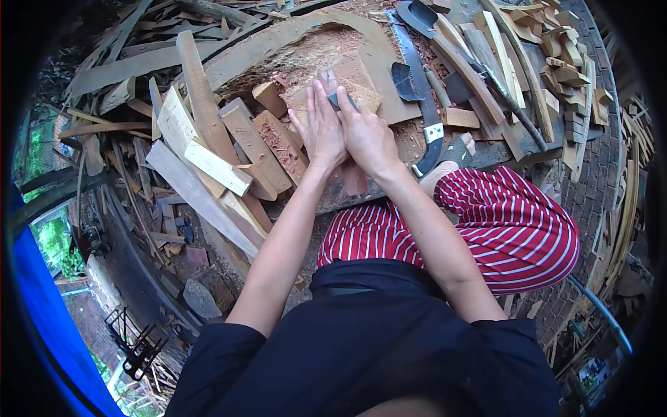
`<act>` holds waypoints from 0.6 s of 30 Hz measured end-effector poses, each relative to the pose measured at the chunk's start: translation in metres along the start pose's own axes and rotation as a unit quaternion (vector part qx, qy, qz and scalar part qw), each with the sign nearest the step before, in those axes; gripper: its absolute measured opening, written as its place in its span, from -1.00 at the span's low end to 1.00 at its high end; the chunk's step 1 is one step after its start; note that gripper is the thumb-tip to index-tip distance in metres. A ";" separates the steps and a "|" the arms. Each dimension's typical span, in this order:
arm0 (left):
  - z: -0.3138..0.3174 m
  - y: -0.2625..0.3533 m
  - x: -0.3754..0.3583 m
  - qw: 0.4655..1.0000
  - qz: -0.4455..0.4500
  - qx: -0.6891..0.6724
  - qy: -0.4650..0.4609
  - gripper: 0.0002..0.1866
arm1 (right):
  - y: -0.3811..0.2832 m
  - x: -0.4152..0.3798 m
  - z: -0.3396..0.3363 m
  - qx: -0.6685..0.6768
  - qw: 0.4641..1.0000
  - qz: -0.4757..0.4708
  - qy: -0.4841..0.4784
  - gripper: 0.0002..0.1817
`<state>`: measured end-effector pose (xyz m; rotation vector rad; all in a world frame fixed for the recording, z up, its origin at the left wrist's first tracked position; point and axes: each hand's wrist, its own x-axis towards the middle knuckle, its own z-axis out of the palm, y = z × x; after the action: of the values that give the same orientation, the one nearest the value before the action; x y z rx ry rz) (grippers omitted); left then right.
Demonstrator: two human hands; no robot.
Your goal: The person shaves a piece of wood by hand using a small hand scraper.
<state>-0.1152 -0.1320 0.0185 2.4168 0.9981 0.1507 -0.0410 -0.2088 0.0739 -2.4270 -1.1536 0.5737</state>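
Observation:
My left hand (322, 132) lies over a narrow reddish wood piece, its fingers stretched forward and its thumb apart. Beside it, my right hand (368, 137) is closed around a small dark, flat-edged tool (342, 102); its exact kind is mostly hidden by my fingers. The lower end of the reddish wood piece (355, 178) sticks out beneath my wrists, pointing towards me. Beyond my fingertips is a pale wooden block (365, 96) on a worn, hollowed wooden work surface (243, 62) with reddish shavings.
A handsaw (432, 132) lies to the right, near my sandalled foot (458, 149). Wood blocks (257, 142) and a shaving-covered block (281, 148) sit at the left. Long offcuts (198, 90) lean there. More cut wood (570, 76) is heaped at the far right.

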 end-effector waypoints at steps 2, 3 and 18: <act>-0.001 0.000 0.003 1.000 -0.011 -0.005 -0.007 -0.08 | 0.003 0.003 0.002 0.005 1.000 -0.004 0.009 -0.44; -0.002 0.000 0.002 1.000 -0.014 -0.004 -0.017 -0.07 | 0.004 0.003 0.003 0.009 1.000 -0.006 0.016 -0.44; 0.001 0.002 -0.023 0.999 0.013 0.010 -0.045 0.08 | 0.006 0.000 0.005 0.047 0.997 -0.009 0.059 -0.47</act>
<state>-0.1304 -0.1489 0.0205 2.4329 0.9330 0.0399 -0.0402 -0.2116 0.0663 -2.3346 -1.0761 0.4615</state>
